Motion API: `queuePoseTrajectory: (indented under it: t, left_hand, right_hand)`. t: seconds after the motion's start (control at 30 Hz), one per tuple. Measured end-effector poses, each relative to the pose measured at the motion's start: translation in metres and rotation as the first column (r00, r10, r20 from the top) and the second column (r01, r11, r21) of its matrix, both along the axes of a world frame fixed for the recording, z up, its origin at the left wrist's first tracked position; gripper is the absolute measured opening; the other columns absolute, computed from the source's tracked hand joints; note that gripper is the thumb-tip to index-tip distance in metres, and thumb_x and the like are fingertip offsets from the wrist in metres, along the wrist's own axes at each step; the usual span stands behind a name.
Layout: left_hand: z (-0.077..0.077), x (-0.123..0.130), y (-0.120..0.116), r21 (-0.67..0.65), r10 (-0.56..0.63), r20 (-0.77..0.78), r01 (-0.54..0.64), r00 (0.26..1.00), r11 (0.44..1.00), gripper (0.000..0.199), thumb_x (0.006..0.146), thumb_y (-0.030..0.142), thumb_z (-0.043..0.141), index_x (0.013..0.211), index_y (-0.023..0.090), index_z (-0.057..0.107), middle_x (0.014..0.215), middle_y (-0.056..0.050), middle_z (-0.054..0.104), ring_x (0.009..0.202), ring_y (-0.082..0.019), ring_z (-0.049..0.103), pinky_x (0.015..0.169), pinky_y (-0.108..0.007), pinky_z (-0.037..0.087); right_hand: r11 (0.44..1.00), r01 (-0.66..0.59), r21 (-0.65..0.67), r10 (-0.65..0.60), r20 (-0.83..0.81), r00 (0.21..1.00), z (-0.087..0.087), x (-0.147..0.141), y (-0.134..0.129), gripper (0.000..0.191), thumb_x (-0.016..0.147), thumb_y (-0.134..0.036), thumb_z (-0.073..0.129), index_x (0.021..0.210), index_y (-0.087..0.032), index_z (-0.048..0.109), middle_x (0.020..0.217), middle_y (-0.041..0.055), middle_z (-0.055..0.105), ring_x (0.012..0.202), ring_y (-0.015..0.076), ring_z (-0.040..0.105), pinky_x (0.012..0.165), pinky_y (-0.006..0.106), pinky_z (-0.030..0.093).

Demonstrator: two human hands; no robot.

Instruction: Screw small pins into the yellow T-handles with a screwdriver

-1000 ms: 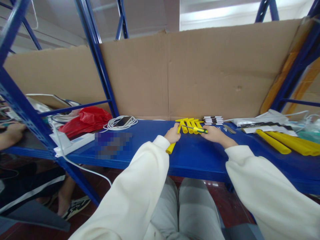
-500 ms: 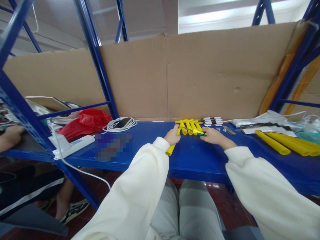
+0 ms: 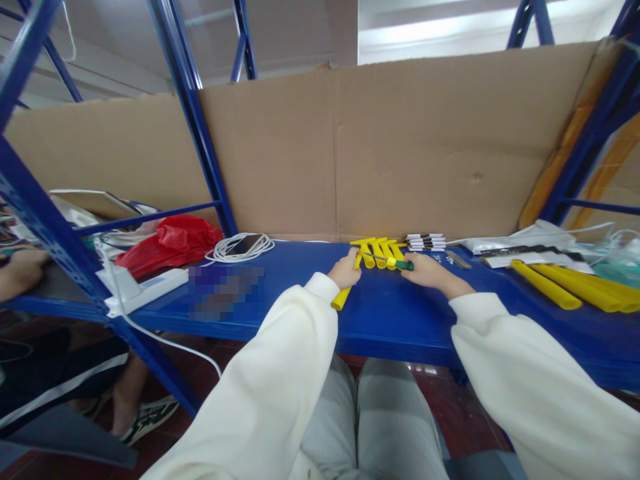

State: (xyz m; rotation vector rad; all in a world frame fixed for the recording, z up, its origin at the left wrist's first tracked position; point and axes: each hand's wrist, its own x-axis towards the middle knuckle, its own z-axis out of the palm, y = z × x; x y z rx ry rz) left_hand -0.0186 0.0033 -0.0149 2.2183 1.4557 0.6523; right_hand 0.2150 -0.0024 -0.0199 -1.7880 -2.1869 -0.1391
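Observation:
My left hand (image 3: 345,269) is closed round a yellow tube (image 3: 341,299), whose lower end sticks out below the fingers. From the right, my right hand (image 3: 424,271) grips the green and yellow handle of a screwdriver (image 3: 400,264). Its thin metal shaft points left, to the top of the tube at my left fingers. Between and behind the hands lie several yellow T-shaped pieces (image 3: 383,251) in a row. Small white and black packets (image 3: 425,243) are stacked just behind my right hand.
On the blue table (image 3: 395,333), a coiled white cable (image 3: 240,249), red bag (image 3: 173,245) and power strip (image 3: 150,293) are at left. Yellow tubes (image 3: 575,287) and a metal blade (image 3: 459,260) lie right. Another person's hand (image 3: 23,270) is far left; cardboard (image 3: 400,153) stands behind.
The screwdriver handle has turned slightly in my right hand and now shows more green. My left hand and the tube have hardly moved.

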Motion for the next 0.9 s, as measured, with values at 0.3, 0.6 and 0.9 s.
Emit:
queuePoseTrajectory:
  t: [0.3, 0.6, 0.9]
  left_hand:
    - [-0.002, -0.0005, 0.0019, 0.001, -0.016, 0.001, 0.016, 1.0, 1.0, 0.055, 0.087, 0.007, 0.05, 0.14, 0.018, 0.04, 0.12, -0.013, 0.071, 0.077, -0.019, 0.074, 0.084, -0.032, 0.057]
    - [-0.0048, -0.0007, 0.0061, -0.002, -0.038, 0.012, 0.038, 0.999, 0.999, 0.055, 0.085, 0.007, 0.049, 0.139, 0.017, 0.039, 0.109, -0.01, 0.074, 0.072, -0.016, 0.072, 0.078, -0.028, 0.057]
    - [-0.0033, -0.0007, 0.0046, -0.007, -0.042, 0.003, 0.042, 0.999, 0.999, 0.056, 0.085, 0.007, 0.048, 0.14, 0.016, 0.038, 0.109, -0.01, 0.074, 0.072, -0.017, 0.072, 0.078, -0.029, 0.057]
  right_hand:
    - [1.0, -0.021, 0.008, 0.02, 0.043, 0.999, -0.0033, 0.0017, 0.0006, 0.017, 0.08, -0.021, 0.062, 0.095, -0.016, 0.068, 0.093, 0.0113, 0.075, 0.079, 0.0209, 0.068, 0.067, 0.025, 0.045]
    - [1.0, 0.018, -0.004, -0.018, 0.035, 0.999, 0.0024, -0.003, -0.0041, 0.018, 0.08, -0.023, 0.063, 0.096, -0.015, 0.068, 0.09, 0.0119, 0.075, 0.075, 0.0211, 0.067, 0.064, 0.025, 0.043]
    - [1.0, -0.008, -0.008, 0.008, -0.005, 1.0, 0.0018, -0.0029, -0.0036, 0.018, 0.08, -0.02, 0.06, 0.096, -0.016, 0.068, 0.095, 0.0117, 0.075, 0.081, 0.0213, 0.067, 0.069, 0.025, 0.045]
